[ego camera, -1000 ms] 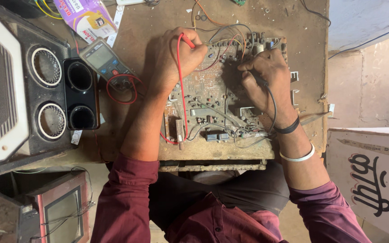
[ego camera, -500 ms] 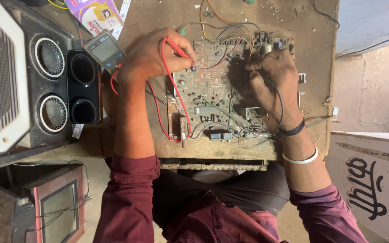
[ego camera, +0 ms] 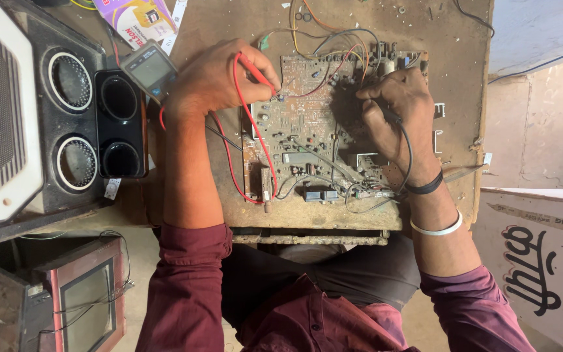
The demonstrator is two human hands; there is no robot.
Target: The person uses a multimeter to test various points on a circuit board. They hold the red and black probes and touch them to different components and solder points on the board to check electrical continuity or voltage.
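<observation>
Dusty worktop (ego camera: 425, 215) carries my circuit board (ego camera: 307, 130). Left hand (ego camera: 219, 75) fingers pinch the red probe (ego camera: 255, 68) on it; right hand (ego camera: 399, 111) fingers pinch the black probe (ego camera: 386, 114). Testing is midway.

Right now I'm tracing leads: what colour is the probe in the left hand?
Red, with a red lead; the probe shows best in the head view.

Worn brown wooden bench (ego camera: 425, 215), scuffed and dusty. Flat on it lies a bare circuit board (ego camera: 314, 130), wires trailing off. Left of the board sits a grey multimeter (ego camera: 150, 68), beside a black speaker box (ego camera: 76, 124). A colourful printed packet (ego camera: 139, 18) lies at the far edge.
</observation>
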